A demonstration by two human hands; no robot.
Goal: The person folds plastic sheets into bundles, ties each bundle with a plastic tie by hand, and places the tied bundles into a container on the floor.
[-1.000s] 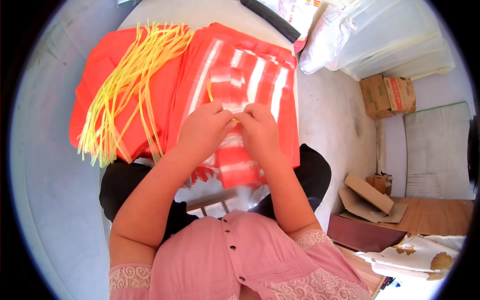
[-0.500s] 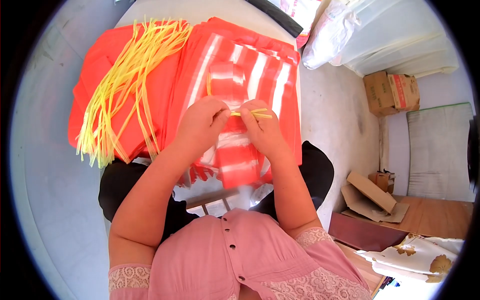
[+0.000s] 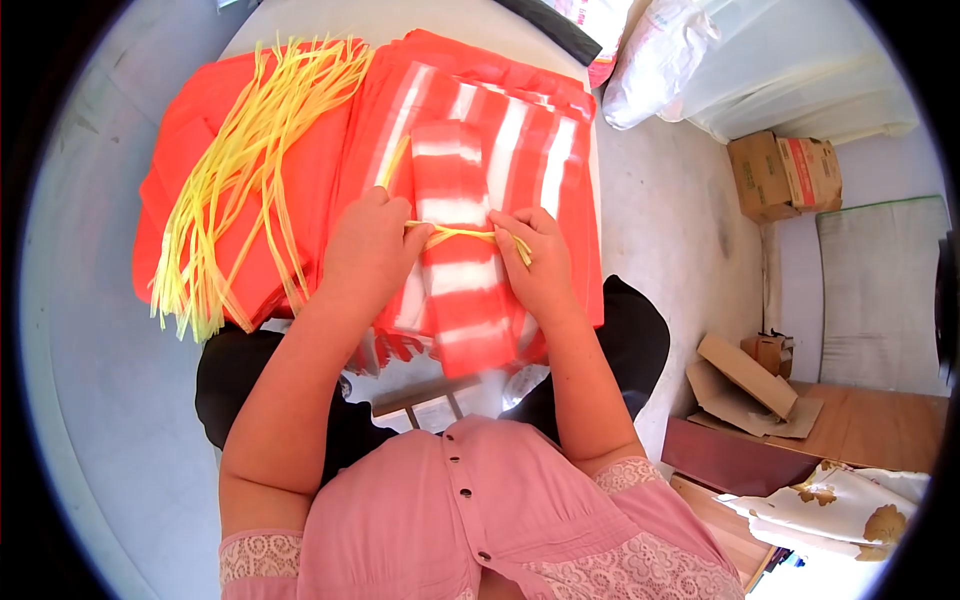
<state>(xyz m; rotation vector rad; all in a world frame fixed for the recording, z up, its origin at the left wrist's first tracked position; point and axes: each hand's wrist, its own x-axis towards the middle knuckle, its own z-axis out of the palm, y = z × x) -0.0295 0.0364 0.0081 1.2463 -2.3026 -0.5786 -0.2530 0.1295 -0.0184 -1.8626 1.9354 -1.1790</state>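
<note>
A folded bundle of red-and-white striped plastic bags [image 3: 465,310] lies lengthwise on a wider stack of striped bags [image 3: 550,150]. A yellow tie strip [image 3: 460,232] crosses over the bundle's middle. My left hand [image 3: 372,235] pinches the strip at the bundle's left side, and one end sticks up above the fingers. On the right side, my right hand [image 3: 537,255] pinches the other end, its tip showing past the thumb. Loose yellow strips [image 3: 265,165] are heaped on plain red sheets [image 3: 190,150] at the left.
The pale table [image 3: 300,22] shows behind the stacks. A black roll [image 3: 548,28] and a white plastic sack [image 3: 660,60] are at the back right. Cardboard boxes [image 3: 785,178] stand farther right, and an opened carton [image 3: 750,390] sits on a brown wooden surface [image 3: 880,425].
My hands have moved apart, the left one leftward and the right slightly to the right. The yellow strip now stretches across the bundle between them.
</note>
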